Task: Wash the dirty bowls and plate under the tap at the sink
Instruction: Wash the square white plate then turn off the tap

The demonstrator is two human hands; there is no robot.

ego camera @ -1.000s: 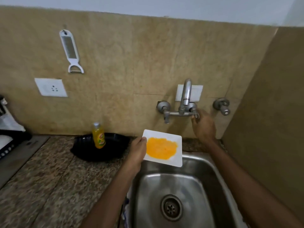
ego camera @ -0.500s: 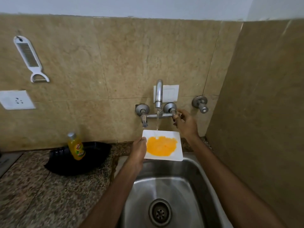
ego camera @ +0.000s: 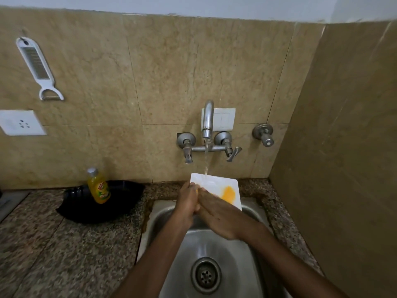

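A white square plate (ego camera: 217, 183) with a yellow-orange smear on its right part is held over the steel sink (ego camera: 236, 261), under the running tap (ego camera: 208, 119). Water falls onto the plate's far left edge. My left hand (ego camera: 187, 203) grips the plate's left edge. My right hand (ego camera: 221, 218) lies flat on the plate's face with straight fingers reaching toward the left hand, covering much of the smear. No bowls are in view.
A yellow dish-soap bottle (ego camera: 98, 187) stands on a black tray (ego camera: 120, 203) on the granite counter (ego camera: 64, 244) at left. A wall valve (ego camera: 263, 134) sits right of the tap. A brown side wall (ego camera: 343, 147) closes in the right. A peeler (ego camera: 38, 67) hangs upper left.
My right hand left the tap's right handle and came down flat onto the plate. Water now runs steadily and less of the yellow smear shows.
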